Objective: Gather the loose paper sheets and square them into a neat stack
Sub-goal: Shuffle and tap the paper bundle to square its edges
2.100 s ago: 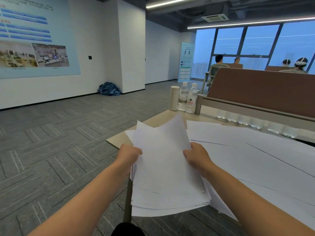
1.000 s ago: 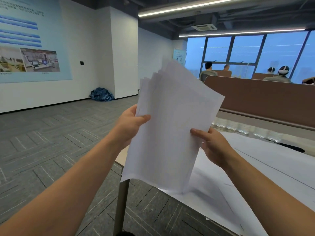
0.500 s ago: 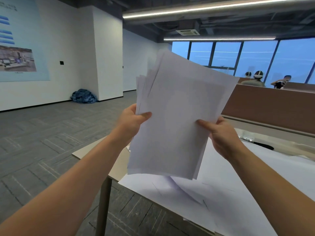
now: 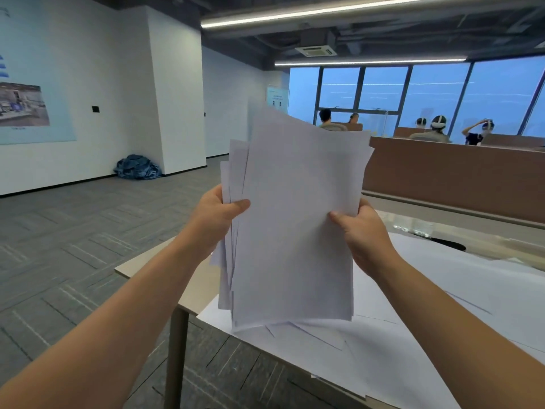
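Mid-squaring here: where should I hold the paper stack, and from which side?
Hold the stack at its long side edges, about mid-height, one hand from each side, as the left hand and right hand do. It stands upright, short edge down over the table, and sheets fan out along its left and top edges; a loose side hold would probably let them slide down level.

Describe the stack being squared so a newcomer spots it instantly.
Find the table at lower right, strewn with flat loose sheets. Above its near corner, the left hand and right hand grip a paper stack by its sides. It alone stands upright, edges fanned unevenly on its left.
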The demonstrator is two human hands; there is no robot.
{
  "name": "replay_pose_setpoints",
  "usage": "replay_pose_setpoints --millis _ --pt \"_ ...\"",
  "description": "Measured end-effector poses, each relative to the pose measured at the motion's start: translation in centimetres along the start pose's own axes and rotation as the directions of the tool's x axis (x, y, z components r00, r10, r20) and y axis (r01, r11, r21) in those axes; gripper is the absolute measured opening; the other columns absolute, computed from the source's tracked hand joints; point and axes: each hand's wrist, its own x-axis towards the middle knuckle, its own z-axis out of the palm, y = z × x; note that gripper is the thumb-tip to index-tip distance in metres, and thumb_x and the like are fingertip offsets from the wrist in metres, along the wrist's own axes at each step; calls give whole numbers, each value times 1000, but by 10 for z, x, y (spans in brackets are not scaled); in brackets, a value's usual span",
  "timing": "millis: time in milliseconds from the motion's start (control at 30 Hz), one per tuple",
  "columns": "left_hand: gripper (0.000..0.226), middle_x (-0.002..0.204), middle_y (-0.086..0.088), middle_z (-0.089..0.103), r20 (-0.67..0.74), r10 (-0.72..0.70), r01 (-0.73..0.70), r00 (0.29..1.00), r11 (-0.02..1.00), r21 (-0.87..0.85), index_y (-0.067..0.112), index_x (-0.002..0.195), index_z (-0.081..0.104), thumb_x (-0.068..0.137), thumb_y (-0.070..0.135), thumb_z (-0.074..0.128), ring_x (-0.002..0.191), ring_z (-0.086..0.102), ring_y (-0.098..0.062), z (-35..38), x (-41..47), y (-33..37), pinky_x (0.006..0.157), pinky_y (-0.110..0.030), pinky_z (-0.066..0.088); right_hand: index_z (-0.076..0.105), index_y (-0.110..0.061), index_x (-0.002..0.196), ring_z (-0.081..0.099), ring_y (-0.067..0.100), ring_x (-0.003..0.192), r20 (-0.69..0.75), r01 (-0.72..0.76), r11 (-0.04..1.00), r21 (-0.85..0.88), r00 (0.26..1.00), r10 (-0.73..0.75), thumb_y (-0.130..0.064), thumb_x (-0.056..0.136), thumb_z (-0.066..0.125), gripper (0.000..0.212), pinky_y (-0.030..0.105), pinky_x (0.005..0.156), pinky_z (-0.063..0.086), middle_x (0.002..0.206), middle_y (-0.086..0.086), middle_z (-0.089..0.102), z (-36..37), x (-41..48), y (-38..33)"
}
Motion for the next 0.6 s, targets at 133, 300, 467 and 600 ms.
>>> replay_pose_setpoints --millis 133,300,467,600 --pt "24 108 -1 73 -28 15 -16 999 1000 -7 21 108 67 93 3 61 102 69 -20 -9 0 9 95 -39 53 43 -33 140 66 19 102 -13 78 996 -43 997 -79 -11 88 63 60 35 83 57 116 -4 67 12 0 -11" --pt "24 109 -2 72 -49 51 -54 997 997 -63 17 112 65 95 1 57 104 68 -21 -21 2 26 96 -41 52 47 -26 141 70 23 103 -12 76 997 -3 997 -76 -14 85 66 60 39 85 57 111 -4 73 27 4 -29" --pt "21 99 2 72 -87 113 -120 990 989 -83 12 112 64 96 0 56 86 72 -10 -32 1 49 75 -25 57 72 -18 99 70 33 101 -5 80 994 71 997 -80 -11 86 63 17 49 90 56 98 3 76 36 1 -53" --pt "23 106 1 71 -97 150 -158 984 984 -85 13 116 63 96 4 56 100 69 -18 -38 -2 63 87 -31 55 73 -19 100 70 30 101 32 123 982 145 991 -129 -13 86 64 17 54 96 53 101 2 77 40 2 -66"
